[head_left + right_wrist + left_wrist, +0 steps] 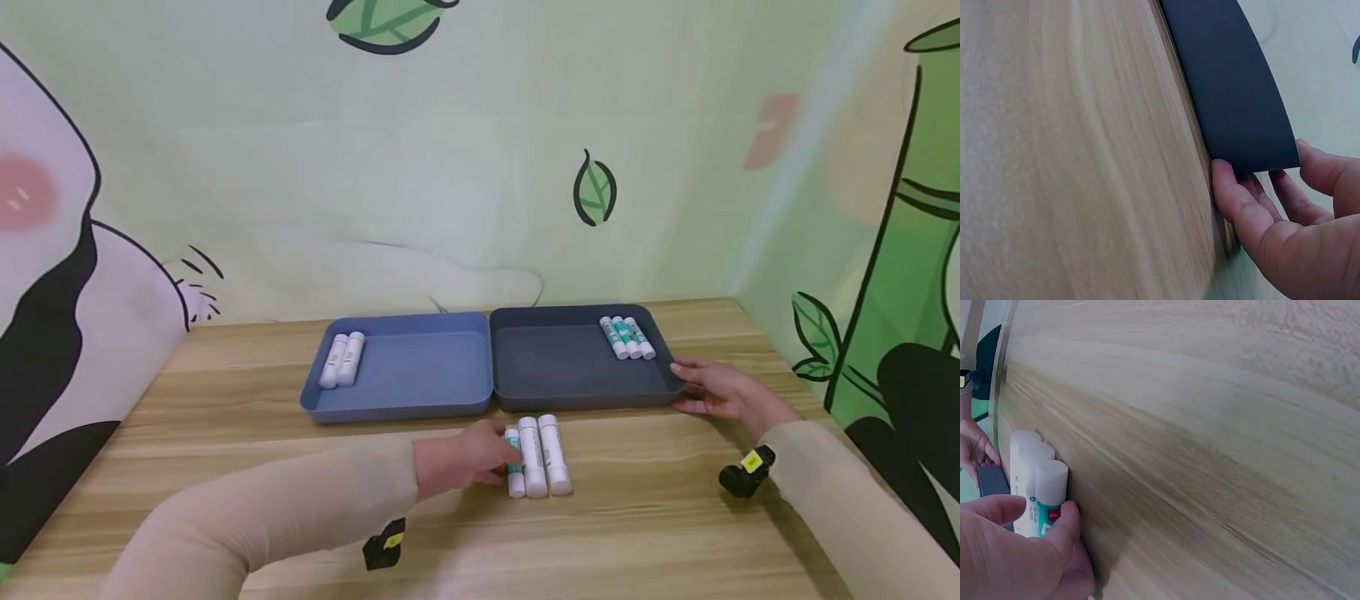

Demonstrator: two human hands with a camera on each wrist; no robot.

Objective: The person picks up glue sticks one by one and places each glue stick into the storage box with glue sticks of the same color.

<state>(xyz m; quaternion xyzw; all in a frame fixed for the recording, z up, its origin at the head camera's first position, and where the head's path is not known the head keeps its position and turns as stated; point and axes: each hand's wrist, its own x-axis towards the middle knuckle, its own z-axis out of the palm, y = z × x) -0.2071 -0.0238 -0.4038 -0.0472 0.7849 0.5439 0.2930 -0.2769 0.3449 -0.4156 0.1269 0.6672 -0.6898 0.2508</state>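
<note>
My left hand (480,454) pinches a small white glue stick with a green label (513,444) between thumb and index finger, at the table's middle. Two larger white glue sticks (532,458) lie right beside it, on its right. In the left wrist view, the white cap of the small glue stick (1052,480) points up between the fingertips. My right hand (723,392) holds the right end of a dark grey tray (555,358). The right wrist view has its thumb at the tray's rim (1229,87) and the fingers along the lower edge.
A blue tray (420,367) stands against the dark one's left side, with two large white glue sticks (350,360) at its left end. Three small green-labelled glue sticks (627,337) lie in the dark tray's right end. Behind the wooden table (645,517) rises a patterned wall (450,167).
</note>
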